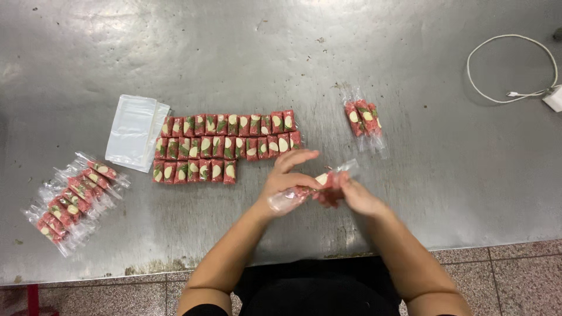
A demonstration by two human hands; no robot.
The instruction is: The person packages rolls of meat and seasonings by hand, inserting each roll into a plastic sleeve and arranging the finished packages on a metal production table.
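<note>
Near the front edge of the steel bench [410, 193], a little right of its middle, the person's two hands meet over a clear plastic sleeve [304, 190] that lies slantwise between them. The left hand [287, 178] pinches the sleeve's lower end with thumb and bent fingers, two fingers stretched out above; the right hand [351, 196] is closed on red wrapped candies [328, 196] at the sleeve's other half — how many cannot be told. Just behind the hands, toward the bench's middle, loose candies [225, 146] in red wrappers with green and cream marks lie side by side in three rows, the front row shorter. Touching their left end sits a stack of empty clear bags [132, 131]. Toward the left front corner lies a heap of filled sleeves [73, 199], overlapping one another. Right of the rows, well apart from them, lies a small cluster of filled sleeves [366, 120]. At the far right corner — a white cable [486, 52] loops to a white charger [553, 98]
</note>
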